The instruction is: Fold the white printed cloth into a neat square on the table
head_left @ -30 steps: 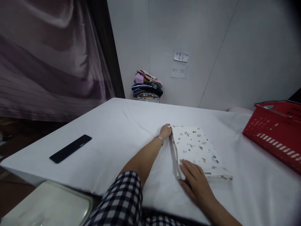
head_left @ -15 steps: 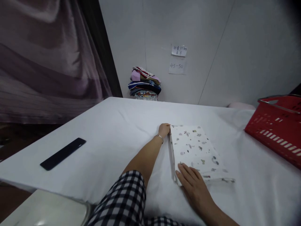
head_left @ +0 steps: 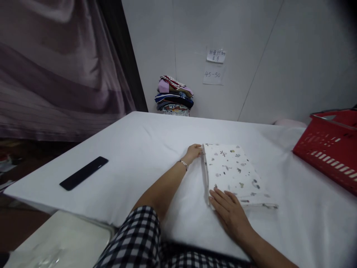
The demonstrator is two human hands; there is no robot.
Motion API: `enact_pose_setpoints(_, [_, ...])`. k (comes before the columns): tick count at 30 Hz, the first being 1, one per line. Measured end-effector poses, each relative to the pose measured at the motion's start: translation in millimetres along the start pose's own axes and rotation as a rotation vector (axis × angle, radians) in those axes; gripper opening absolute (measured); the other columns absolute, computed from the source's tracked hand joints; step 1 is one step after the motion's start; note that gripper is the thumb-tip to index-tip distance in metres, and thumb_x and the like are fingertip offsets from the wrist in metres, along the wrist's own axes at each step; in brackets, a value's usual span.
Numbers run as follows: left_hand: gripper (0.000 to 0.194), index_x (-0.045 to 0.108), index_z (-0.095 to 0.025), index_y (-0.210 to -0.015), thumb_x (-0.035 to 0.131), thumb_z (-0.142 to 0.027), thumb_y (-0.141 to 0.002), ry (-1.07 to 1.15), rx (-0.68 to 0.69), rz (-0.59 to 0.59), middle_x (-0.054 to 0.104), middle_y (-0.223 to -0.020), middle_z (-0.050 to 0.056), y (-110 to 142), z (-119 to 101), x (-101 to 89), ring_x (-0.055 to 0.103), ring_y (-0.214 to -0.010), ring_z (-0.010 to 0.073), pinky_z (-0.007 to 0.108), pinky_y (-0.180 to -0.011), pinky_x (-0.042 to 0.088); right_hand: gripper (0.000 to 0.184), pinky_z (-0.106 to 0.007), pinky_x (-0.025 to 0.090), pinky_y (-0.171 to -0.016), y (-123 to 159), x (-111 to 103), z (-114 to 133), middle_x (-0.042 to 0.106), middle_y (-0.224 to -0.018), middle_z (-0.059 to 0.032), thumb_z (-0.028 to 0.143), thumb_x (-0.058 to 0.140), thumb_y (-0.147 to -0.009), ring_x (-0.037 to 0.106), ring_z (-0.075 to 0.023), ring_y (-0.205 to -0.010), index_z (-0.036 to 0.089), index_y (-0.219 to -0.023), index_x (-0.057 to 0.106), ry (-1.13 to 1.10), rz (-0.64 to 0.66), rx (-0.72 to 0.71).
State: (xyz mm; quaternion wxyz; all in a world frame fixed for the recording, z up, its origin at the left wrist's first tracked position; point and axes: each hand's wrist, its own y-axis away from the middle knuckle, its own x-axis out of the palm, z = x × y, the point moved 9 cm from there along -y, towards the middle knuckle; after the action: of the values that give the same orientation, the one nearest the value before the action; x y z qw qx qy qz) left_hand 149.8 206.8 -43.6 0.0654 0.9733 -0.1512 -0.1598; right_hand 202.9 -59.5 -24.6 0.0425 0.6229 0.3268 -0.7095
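A folded white cloth with small leaf prints (head_left: 232, 173) lies on the white table (head_left: 145, 149). My left hand (head_left: 194, 151) touches its far left corner, fingers curled against the edge; whether they grip the fabric is hidden. My right hand (head_left: 230, 212) lies flat with fingers spread on the cloth's near left corner. A thin bracelet sits on my left wrist, and a checked sleeve covers my upper arm.
A black phone (head_left: 83, 173) lies near the table's left edge. A red plastic basket (head_left: 329, 149) stands at the right. A stack of folded clothes (head_left: 174, 97) sits against the back wall under paper notes (head_left: 214, 65). A curtain hangs at the left.
Both hands have stayed on the cloth's left corners. Only the view has shifted slightly.
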Motion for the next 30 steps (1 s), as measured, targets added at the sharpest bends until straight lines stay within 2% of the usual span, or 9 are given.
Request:
enact_pose_setpoints(3, [0.019, 0.060, -0.014, -0.089, 0.055, -0.029, -0.078, 0.008, 0.035, 0.014, 0.062, -0.077, 0.002, 29, 0, 0.9, 0.053, -0.060, 0.0081, 0.019, -0.054, 0.041, 0.041, -0.040, 0.035, -0.095, 0, -3, 1, 0.054, -0.128, -0.0074, 0.011, 0.041, -0.087, 0.043, -0.0205, -0.123, 0.022, -0.125, 0.052, -0.001, -0.042, 0.014])
enact_pose_setpoints(6, [0.027, 0.058, -0.016, -0.072, 0.061, -0.043, -0.073, -0.082, 0.148, 0.036, 0.058, -0.066, -0.001, 59, -5, 9.7, 0.050, -0.057, 0.0091, 0.020, -0.052, 0.037, 0.038, -0.040, 0.035, -0.095, -1, -6, 2, 0.055, -0.127, -0.0077, 0.014, 0.040, -0.089, 0.044, -0.0201, -0.122, 0.022, -0.124, 0.053, -0.006, -0.065, 0.021])
enact_pose_setpoints(8, [0.032, 0.056, -0.017, -0.068, 0.064, -0.048, -0.068, -0.200, 0.218, 0.055, 0.057, -0.063, -0.002, 76, -8, 18.6, 0.049, -0.057, 0.0102, 0.021, -0.052, 0.036, 0.036, -0.041, 0.035, -0.095, -1, -7, 3, 0.054, -0.127, -0.0074, 0.014, 0.040, -0.089, 0.043, -0.0204, -0.122, 0.021, -0.122, 0.055, -0.003, -0.066, 0.025])
enact_pose_setpoints(10, [0.032, 0.055, -0.018, -0.068, 0.065, -0.048, -0.066, -0.303, 0.225, 0.049, 0.058, -0.063, -0.003, 87, -5, 24.5, 0.049, -0.057, 0.0107, 0.022, -0.052, 0.034, 0.036, -0.042, 0.035, -0.095, -2, -8, 3, 0.054, -0.128, -0.0072, 0.013, 0.040, -0.089, 0.042, -0.0212, -0.123, 0.020, -0.121, 0.055, 0.004, -0.057, 0.031])
enact_pose_setpoints(15, [0.025, 0.054, -0.019, -0.070, 0.062, -0.042, -0.070, -0.394, 0.230, 0.005, 0.059, -0.066, -0.002, 93, -3, 26.9, 0.051, -0.060, 0.0117, 0.022, -0.054, 0.034, 0.043, -0.047, 0.031, -0.101, 0, -10, 10, 0.045, -0.136, -0.0087, 0.009, 0.038, -0.087, 0.033, -0.0236, -0.129, 0.015, -0.129, 0.047, 0.019, 0.009, 0.046])
enact_pose_setpoints(20, [0.023, 0.053, -0.019, -0.072, 0.059, -0.042, -0.074, -0.402, 0.273, 0.017, 0.059, -0.068, -0.002, 90, -3, 27.9, 0.052, -0.061, 0.0119, 0.022, -0.054, 0.034, 0.046, -0.049, 0.025, -0.106, 18, -27, 14, 0.043, -0.137, -0.0103, 0.011, 0.041, -0.086, 0.029, -0.0226, -0.132, 0.014, -0.132, 0.041, -0.029, 0.006, 0.077])
enact_pose_setpoints(23, [0.021, 0.053, -0.020, -0.074, 0.059, -0.041, -0.075, -0.438, 0.306, -0.001, 0.058, -0.068, -0.002, 93, -6, 27.0, 0.053, -0.062, 0.0124, 0.023, -0.054, 0.034, 0.044, -0.050, 0.026, -0.105, 44, -48, -14, 0.051, -0.131, -0.0088, 0.009, 0.042, -0.086, 0.035, -0.0214, -0.128, 0.019, -0.128, 0.046, -0.028, -0.108, 0.195])
enact_pose_setpoints(27, [0.012, 0.054, -0.021, -0.081, 0.055, -0.033, -0.079, -0.520, 0.526, -0.045, 0.057, -0.073, -0.003, 116, -32, 30.8, 0.052, -0.067, 0.0121, 0.023, -0.059, 0.035, 0.032, -0.047, 0.036, -0.099, 99, -82, -83, 0.060, -0.119, -0.0083, 0.018, 0.047, -0.085, 0.049, -0.0221, -0.117, 0.023, -0.115, 0.057, -0.045, -0.378, 0.552])
enact_pose_setpoints(30, [0.016, 0.056, -0.021, -0.083, 0.052, -0.036, -0.083, -0.545, 0.741, 0.087, 0.058, -0.079, -0.001, 150, -55, 50.0, 0.052, -0.071, 0.0115, 0.024, -0.062, 0.037, 0.028, -0.042, 0.046, -0.088, 140, -84, -126, 0.064, -0.110, -0.0093, 0.033, 0.052, -0.083, 0.058, -0.0227, -0.101, 0.021, -0.106, 0.062, -0.213, -0.484, 0.876])
